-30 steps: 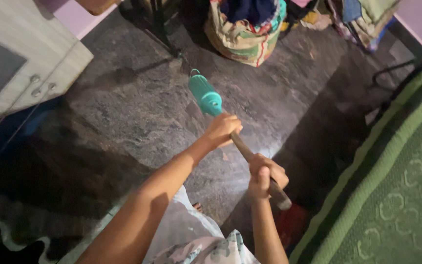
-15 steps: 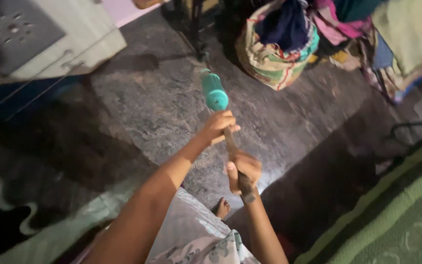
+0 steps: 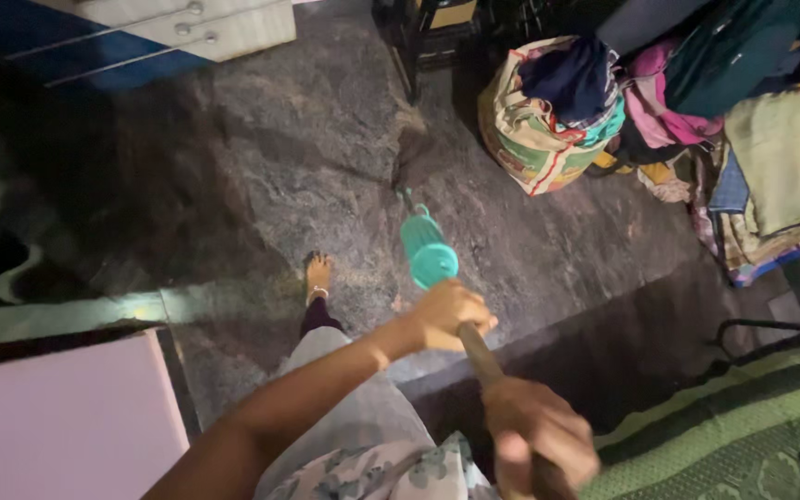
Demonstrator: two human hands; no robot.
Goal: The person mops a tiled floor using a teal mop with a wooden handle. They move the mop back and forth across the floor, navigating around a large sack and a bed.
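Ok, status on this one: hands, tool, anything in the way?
Left hand and right hand grip broom. Bristles on floor. Laundry bag just right.

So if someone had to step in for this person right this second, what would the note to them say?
Left hand: closed round the broom handle, just behind its teal collar.
Right hand: closed round the same handle lower down, nearest the camera, blurred.
Broom: slanted forward, its dark bristles down on the grey stone floor, close to the stuffed cloth bag and the clothes pile.
A bare foot is planted on the floor to the left of the broom; green mat at the right.
Done: cannot tell how much floor is swept; no dust heap shows.
Left: apparently the floor by the bag and the clothes.
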